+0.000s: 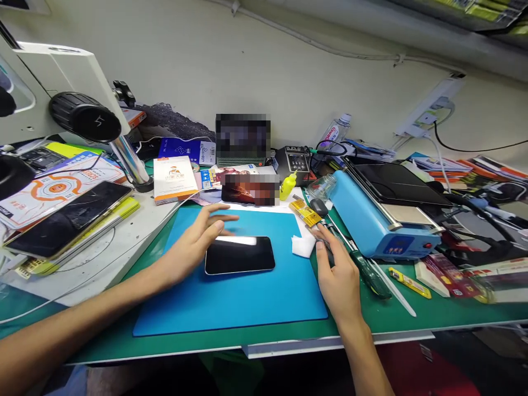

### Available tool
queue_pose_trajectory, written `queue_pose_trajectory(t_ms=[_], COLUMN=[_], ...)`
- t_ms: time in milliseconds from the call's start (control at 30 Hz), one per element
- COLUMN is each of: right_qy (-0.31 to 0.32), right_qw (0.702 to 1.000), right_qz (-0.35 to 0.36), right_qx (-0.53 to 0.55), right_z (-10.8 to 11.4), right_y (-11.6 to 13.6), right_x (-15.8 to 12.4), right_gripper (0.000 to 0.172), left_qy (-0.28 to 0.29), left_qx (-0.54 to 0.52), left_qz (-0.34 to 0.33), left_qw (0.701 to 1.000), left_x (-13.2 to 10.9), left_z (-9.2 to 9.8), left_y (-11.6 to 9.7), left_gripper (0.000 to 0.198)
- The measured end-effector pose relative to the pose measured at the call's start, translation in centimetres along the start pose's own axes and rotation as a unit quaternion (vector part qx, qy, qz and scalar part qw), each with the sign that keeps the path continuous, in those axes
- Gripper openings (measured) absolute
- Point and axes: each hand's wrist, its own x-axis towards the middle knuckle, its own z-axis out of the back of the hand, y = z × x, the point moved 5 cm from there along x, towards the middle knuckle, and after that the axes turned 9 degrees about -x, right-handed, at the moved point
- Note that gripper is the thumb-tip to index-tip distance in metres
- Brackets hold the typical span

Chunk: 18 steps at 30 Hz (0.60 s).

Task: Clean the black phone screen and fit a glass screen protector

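A phone [240,255] with a dark, glossy screen lies face up on the blue work mat [231,302]. My left hand [202,234] is over the phone's left end, its fingers spread and holding nothing. Whether a fingertip touches the phone is unclear. To the right, my right hand [338,269] reaches over the mat's edge with fingers apart, beside a folded white tissue [302,246]. Something dark shows partly behind its fingers; I cannot make out its kind. Just past the fingertips are a yellow packet [305,212] and a small black rounded object [318,207].
A blue heating machine [363,220] stands at right, near a green-handled tool [371,275] and a yellow cutter [410,282]. At left, a microscope stand [127,159] rises near another phone [70,217]. A yellow bottle [287,186] and white box [175,179] stand behind.
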Motion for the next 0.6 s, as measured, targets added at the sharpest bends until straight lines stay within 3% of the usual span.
queue_pose_trajectory(t_ms=[67, 267, 433, 600], right_qy=[-0.016, -0.017, -0.021, -0.019], right_qw=[1.0, 0.997, 0.998, 0.999], right_qz=[-0.013, -0.052, -0.036, 0.04], right_qx=[0.011, 0.06, 0.055, 0.02], right_z=[0.3, 0.2, 0.1, 0.2], right_y=[0.0, -1.0, -0.9, 0.4], right_x=[0.0, 0.1, 0.1, -0.1], right_gripper=[0.043, 0.04, 0.037, 0.034], left_qy=[0.016, 0.097, 0.204, 0.234], left_qx=[0.068, 0.241, 0.379, 0.458], left_qz=[-0.053, -0.087, -0.138, -0.182], left_qw=[0.996, 0.962, 0.892, 0.838], left_x=[0.0, -0.7, -0.9, -0.9], left_z=[-0.1, -1.2, -1.8, -2.0], left_y=[-0.6, -0.2, 0.0, 0.3], left_gripper=[0.048, 0.049, 0.077, 0.067])
